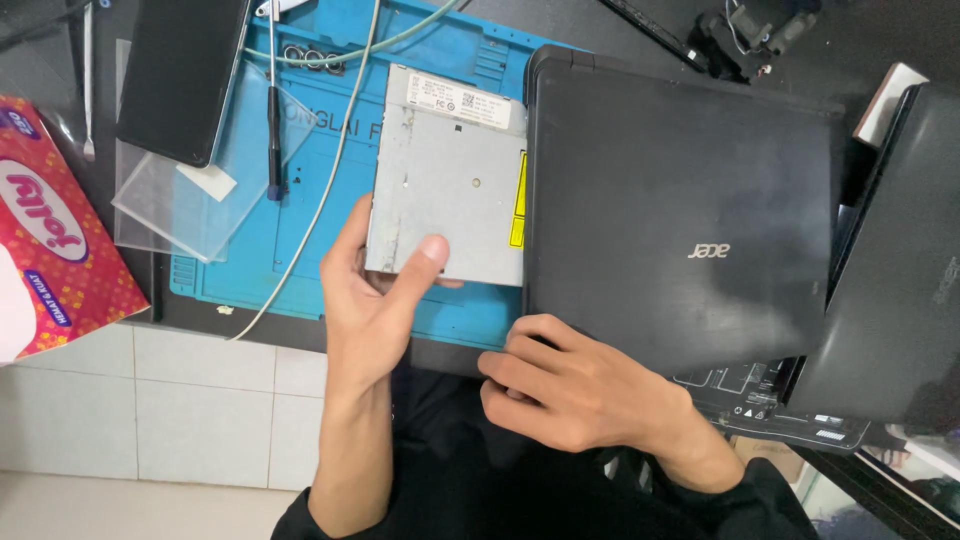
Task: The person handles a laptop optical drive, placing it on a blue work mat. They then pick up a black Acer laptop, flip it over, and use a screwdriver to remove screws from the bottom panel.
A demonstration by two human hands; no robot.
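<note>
fingers and thumb of the left hand (375, 290) pinch the near edge of a flat grey metal optical drive (447, 178), thumb on top and fingers underneath. the drive lies on a blue rubber work mat (300, 215) on the bench, its right edge touching the left side of a closed black laptop (680, 215). a white rectangular label runs along the drive's far edge, and a narrow yellow label strip runs down its right edge beside the laptop. the right hand (575, 390) rests curled at the laptop's near left corner, fingers bent together against its edge; whether it grips anything cannot be told. a red and pink tissue box (50, 235) sits at the left edge of the bench. a clear plastic sheet (205, 195) lies on the mat's left part, with a dark slim screwdriver (274, 135) across it and a black flat slab (180, 75) at the far side. a pale thin cable (330, 165) crosses the mat. a second dark laptop (895, 270) stands at the right edge.
</note>
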